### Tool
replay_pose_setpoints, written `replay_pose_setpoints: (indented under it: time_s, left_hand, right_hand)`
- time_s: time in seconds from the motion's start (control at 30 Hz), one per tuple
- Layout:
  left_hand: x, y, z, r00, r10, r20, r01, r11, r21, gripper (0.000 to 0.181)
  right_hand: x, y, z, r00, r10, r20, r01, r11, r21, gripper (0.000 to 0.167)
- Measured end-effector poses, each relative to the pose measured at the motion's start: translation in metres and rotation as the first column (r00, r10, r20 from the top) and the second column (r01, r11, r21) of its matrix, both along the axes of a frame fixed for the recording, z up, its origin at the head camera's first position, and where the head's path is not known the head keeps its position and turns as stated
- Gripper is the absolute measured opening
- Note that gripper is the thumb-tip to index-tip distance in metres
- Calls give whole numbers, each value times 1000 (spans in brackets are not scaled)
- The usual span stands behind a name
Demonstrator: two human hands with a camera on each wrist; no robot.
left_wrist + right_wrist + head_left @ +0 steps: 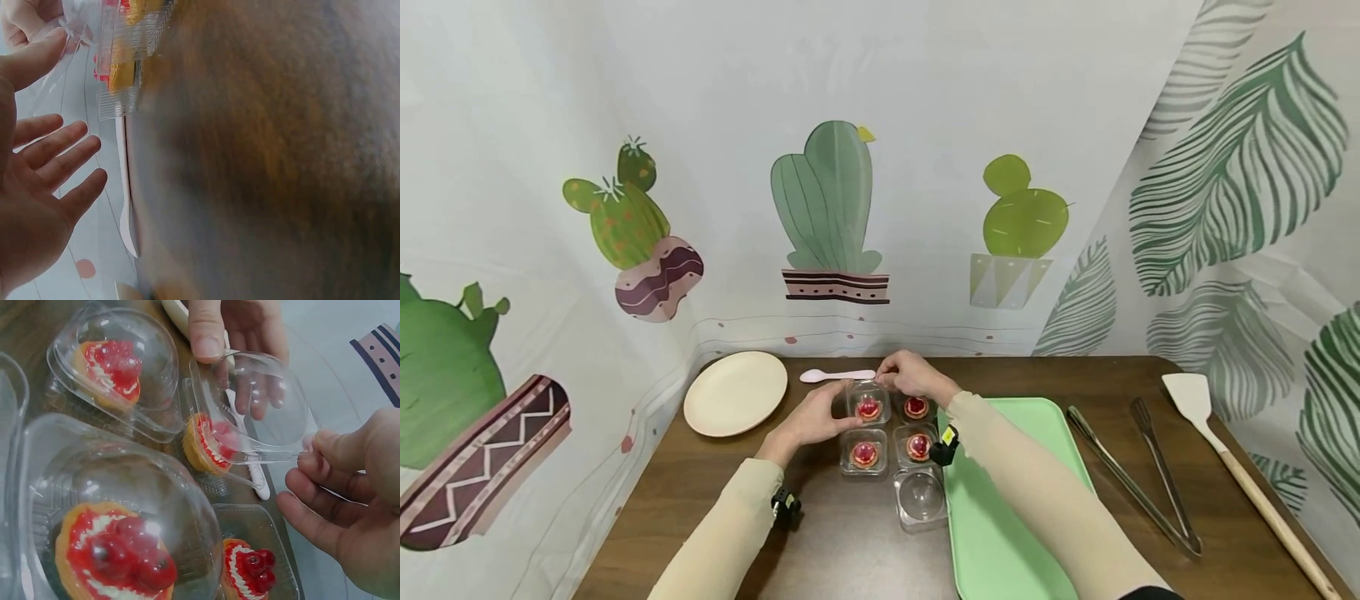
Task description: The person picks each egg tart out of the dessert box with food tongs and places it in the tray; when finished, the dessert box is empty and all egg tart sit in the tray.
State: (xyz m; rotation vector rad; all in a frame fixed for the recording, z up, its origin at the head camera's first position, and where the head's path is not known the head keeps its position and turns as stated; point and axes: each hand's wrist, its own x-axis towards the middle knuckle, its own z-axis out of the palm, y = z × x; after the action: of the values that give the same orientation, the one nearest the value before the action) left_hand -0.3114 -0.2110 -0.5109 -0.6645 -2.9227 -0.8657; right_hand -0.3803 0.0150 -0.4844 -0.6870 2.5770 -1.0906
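Note:
A clear domed lid (870, 388) (290, 409) stands tilted over a red-topped tart (868, 408) (215, 444) in a clear container. My right hand (916, 374) (350, 487) pinches the lid's edge between thumb and forefinger. On the other side, my left hand (810, 418) (44, 169) has its thumb against the lid, its other fingers straight and spread; in the right wrist view they show partly through the plastic. Other tarts (865, 454) (918, 447) (916, 407) sit in clear containers close by, and a container with no tart (921, 497) stands at the front.
A pale spoon (837, 376) lies behind the containers, with a cream plate (736, 393) at the left. A green tray (992, 517) extends under my right forearm. Metal tongs (1131, 492) and a white spatula with a wooden handle (1189, 398) lie at the right.

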Motion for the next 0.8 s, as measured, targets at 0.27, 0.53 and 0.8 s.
replay_pose_setpoints:
  time_s: [0.27,0.53,0.8]
  left_hand:
    - [-1,0,0,1000,-4,-4,4,1000,-8,74]
    - [1,1,-2,999,-18,33,17,1000,23,69]
    - [1,0,-2,1000,-18,11,18,1000,24,67]
  right_hand:
    - [11,8,5,1000,-8,-7,8,998,-70,12]
    - [22,18,15,999,8,-36,-12,992,-123,12]
    - [30,25,25,999,32,-32,-37,981,-193,12]
